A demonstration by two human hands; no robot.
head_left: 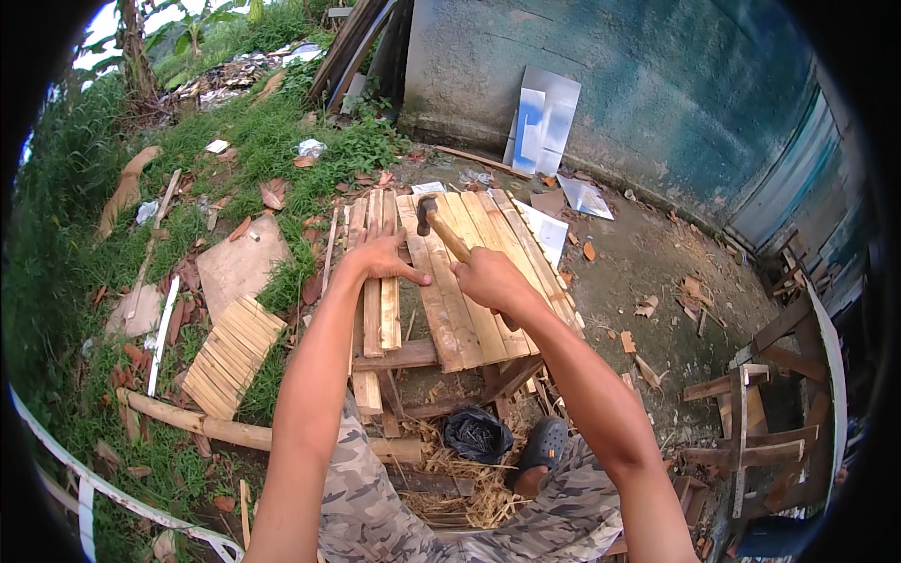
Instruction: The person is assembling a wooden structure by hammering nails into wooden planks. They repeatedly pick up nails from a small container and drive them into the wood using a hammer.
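Note:
My right hand [490,280] is wrapped round the wooden handle of a hammer [449,236]. The hammer's dark metal head is raised at the far end, over a row of pale wooden slats [443,324] laid side by side on a low wooden bench. My left hand [381,257] rests with spread fingers and thumb out on loose narrow strips [389,317] along the left of that row. A gap separates these strips from the wider slats. Whether the hammer touches the wood I cannot tell.
Between my legs sits a black plastic bag [477,435] with small dark pieces inside, amid straw-like shavings [450,502]. A finished-looking slat panel [233,357] and a bamboo pole [225,429] lie left. A wooden frame [741,422] stands right; a blue-grey wall [619,84] rises behind.

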